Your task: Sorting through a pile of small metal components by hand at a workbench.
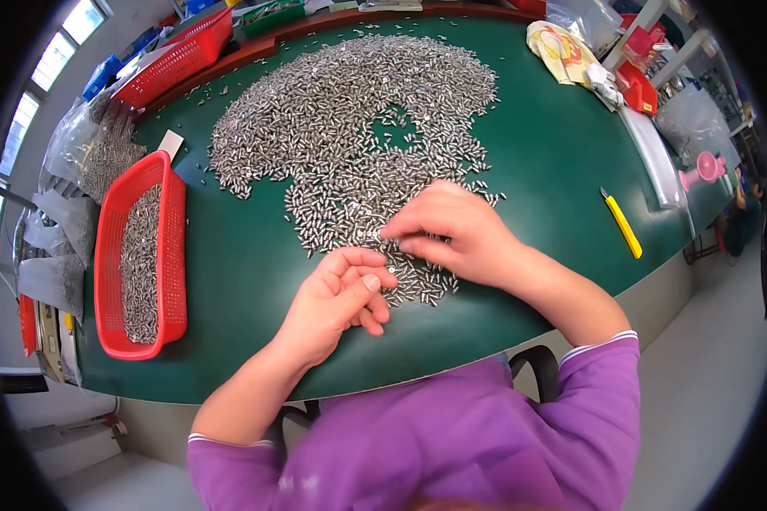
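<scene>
A wide heap of small silvery metal cylinders (315, 128) is spread over the green tabletop (562, 170), thinning toward me. At its near end, my right hand (456, 234) reaches in from the right, thumb and fingertips drawn together in a pinch among the loose pieces. Whatever lies between those fingertips is too small to make out. Just to the left and nearer me is my left hand (337, 298), palm turned partly up, fingers curled and thumb bent over them. A small shiny piece shows by its fingertips, but what the fingers hold is unclear.
A red plastic basket (175, 255) partly filled with similar metal pieces stands at the left. Clear bags of pieces (64, 221) lie beyond it. To the right are a yellow utility knife (624, 226), a plastic sleeve (652, 157) and a pink object (703, 170). Another red basket (179, 55) sits far left.
</scene>
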Tool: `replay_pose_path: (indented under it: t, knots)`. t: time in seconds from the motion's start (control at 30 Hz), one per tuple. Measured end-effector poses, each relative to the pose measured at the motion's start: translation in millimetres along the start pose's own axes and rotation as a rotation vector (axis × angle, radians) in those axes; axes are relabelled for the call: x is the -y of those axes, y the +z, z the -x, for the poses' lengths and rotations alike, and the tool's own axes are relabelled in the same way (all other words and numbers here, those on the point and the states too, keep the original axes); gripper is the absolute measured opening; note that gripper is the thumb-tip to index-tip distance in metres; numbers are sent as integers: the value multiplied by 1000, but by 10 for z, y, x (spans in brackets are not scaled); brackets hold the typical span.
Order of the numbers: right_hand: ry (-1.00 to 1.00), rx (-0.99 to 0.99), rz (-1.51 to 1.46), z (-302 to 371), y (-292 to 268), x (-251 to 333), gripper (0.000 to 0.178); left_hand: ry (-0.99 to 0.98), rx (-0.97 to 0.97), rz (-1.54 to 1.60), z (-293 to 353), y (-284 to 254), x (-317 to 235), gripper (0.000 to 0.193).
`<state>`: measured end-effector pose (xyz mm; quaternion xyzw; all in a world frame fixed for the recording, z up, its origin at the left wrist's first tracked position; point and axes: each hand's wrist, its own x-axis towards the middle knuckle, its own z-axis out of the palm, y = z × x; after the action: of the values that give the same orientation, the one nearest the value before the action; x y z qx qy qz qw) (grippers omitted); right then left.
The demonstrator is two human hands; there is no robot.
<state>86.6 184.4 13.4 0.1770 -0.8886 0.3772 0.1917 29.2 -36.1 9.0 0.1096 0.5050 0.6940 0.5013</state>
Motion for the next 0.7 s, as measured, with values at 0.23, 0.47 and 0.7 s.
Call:
replay_pose_path:
  t: [0.23, 0.47, 0.7]
  knots:
    - [-51, 28, -93, 47, 133, 189, 33, -77, 45, -59, -31, -38, 46, 18]
    - [111, 60, 268, 89, 31, -94, 22, -92, 53, 35, -14, -36, 5, 17]
    - [-2, 85, 376, 37, 105, -88, 11, -97, 22, 38, -7, 16, 3, 21]
